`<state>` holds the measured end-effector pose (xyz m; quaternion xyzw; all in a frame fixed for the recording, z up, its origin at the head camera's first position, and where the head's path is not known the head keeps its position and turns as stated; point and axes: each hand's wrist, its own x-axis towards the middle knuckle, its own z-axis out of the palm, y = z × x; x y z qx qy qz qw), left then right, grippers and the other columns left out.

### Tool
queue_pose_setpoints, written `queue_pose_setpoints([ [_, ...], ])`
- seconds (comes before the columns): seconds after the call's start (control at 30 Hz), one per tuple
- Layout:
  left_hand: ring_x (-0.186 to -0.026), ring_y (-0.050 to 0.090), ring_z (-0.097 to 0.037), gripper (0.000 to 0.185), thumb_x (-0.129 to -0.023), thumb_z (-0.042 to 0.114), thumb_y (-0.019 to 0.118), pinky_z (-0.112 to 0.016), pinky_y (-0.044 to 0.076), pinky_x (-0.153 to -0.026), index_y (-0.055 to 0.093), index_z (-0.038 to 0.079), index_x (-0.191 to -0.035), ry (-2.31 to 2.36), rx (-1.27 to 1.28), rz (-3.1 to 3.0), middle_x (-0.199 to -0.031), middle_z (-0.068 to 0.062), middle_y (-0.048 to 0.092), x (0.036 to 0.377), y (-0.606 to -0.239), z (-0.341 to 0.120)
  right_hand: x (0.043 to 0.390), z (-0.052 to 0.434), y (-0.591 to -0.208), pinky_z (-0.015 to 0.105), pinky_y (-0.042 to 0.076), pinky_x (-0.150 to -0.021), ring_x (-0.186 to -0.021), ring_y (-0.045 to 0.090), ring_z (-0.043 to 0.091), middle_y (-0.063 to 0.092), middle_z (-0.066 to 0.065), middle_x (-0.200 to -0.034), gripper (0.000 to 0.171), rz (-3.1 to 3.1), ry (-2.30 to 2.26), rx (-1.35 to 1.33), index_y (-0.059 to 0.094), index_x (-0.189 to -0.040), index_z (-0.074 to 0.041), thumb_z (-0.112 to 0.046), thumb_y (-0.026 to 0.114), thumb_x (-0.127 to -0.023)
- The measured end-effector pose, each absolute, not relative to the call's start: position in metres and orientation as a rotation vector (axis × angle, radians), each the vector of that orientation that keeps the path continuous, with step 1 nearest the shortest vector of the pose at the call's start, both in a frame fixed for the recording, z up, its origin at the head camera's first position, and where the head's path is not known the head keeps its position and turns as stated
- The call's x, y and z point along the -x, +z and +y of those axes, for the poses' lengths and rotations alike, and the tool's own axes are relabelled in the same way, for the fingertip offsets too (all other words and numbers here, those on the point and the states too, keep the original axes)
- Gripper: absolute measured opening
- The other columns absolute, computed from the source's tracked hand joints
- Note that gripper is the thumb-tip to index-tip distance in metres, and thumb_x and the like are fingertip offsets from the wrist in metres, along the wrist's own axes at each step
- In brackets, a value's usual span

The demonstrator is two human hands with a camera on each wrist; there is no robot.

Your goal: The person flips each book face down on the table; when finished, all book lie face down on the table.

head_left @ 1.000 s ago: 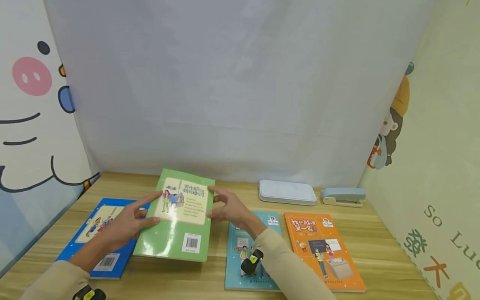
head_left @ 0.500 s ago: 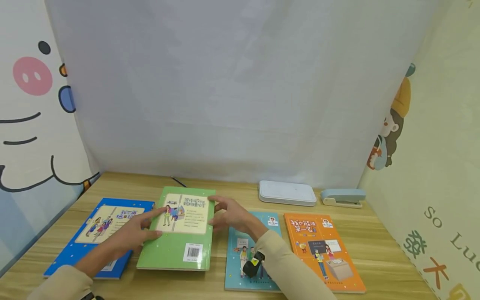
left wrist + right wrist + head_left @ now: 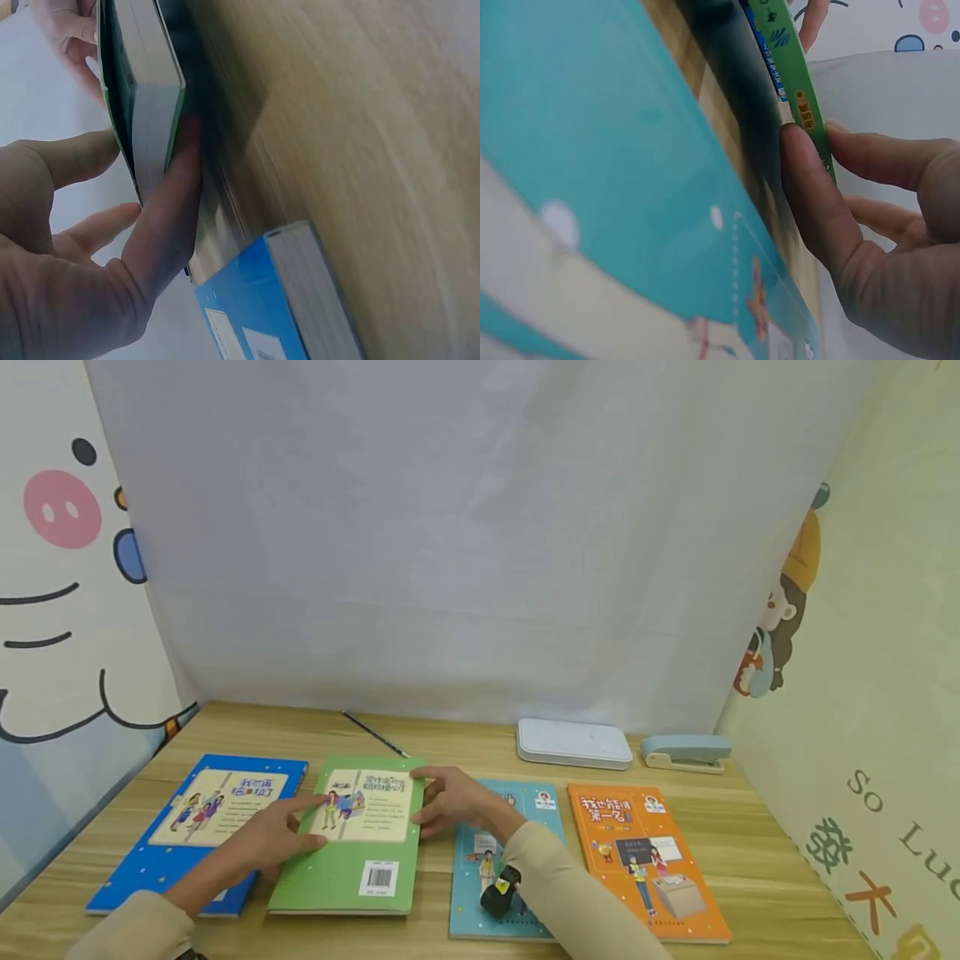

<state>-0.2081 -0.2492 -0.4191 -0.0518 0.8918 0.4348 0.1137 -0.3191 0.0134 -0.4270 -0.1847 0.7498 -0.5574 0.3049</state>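
A green book (image 3: pixel 352 877), its barcode side up, is between my two hands, low over the table with a shadow under it in both wrist views. My left hand (image 3: pixel 273 837) pinches its left edge; in the left wrist view one finger (image 3: pixel 169 202) lies beneath the cover and others are on the opposite side. On the right, my right hand (image 3: pixel 453 802) grips the spine (image 3: pixel 799 90) between thumb and fingers. A blue book (image 3: pixel 150 868) lies to the left, partly hidden by my left forearm. Under my right forearm is a teal book (image 3: pixel 472 910).
An orange book (image 3: pixel 690 902) lies right of the teal one. Along the back of the wooden table (image 3: pixel 255 727) are a dark pencil (image 3: pixel 375 732), a pale case (image 3: pixel 574 743) and a light blue stapler (image 3: pixel 686 752). A white cloth (image 3: pixel 480 543) hangs behind.
Both hands have lowered the green book toward the table and toward me, and its tilt has flattened. The pencil behind it has come into view, and more of the blue book shows.
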Motion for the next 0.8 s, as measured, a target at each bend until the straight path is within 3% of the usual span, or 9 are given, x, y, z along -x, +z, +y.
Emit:
queue_pose_setpoints([
  [0.17,-0.065,0.065,-0.022,0.067,-0.091,0.018,0.073,-0.037,0.059,-0.051,0.042,0.001,-0.149,1.163,0.154,2.677,-0.109,-0.030,0.057,0.210,-0.421,-0.247,0.316,0.010,-0.430,0.038,0.063,-0.069,-0.075,0.070,0.026,0.061,0.018,-0.102,0.077,1.987,-1.463,0.455,0.042,-0.151,-0.007,0.016,0.070,-0.082],
  [0.57,-0.045,0.061,-0.022,0.066,-0.089,0.020,0.075,-0.035,0.054,-0.043,0.048,0.001,-0.146,1.011,0.077,2.764,-0.107,-0.029,0.064,0.211,-0.421,-0.248,0.314,0.000,-0.426,0.038,0.063,-0.065,-0.070,0.071,0.029,0.063,0.020,-0.093,0.080,2.087,-1.386,0.452,0.042,-0.151,-0.005,0.016,0.072,-0.080],
  [0.67,-0.046,0.060,-0.021,0.065,-0.090,0.020,0.074,-0.035,0.055,-0.044,0.047,0.001,-0.146,0.998,0.083,2.756,-0.114,-0.036,0.061,0.210,-0.419,-0.248,0.312,-0.003,-0.426,0.037,0.063,-0.063,-0.070,0.072,0.034,0.065,0.020,-0.090,0.079,2.143,-1.365,0.450,0.043,-0.149,-0.003,0.015,0.075,-0.079],
  [0.8,-0.046,0.058,-0.019,0.064,-0.090,0.020,0.074,-0.034,0.055,-0.045,0.048,0.000,-0.145,0.972,0.076,2.769,-0.134,-0.045,0.046,0.209,-0.416,-0.248,0.308,-0.007,-0.423,0.037,0.063,-0.062,-0.073,0.073,0.039,0.065,0.022,-0.094,0.077,2.196,-1.352,0.433,0.045,-0.147,0.000,0.014,0.076,-0.078],
])
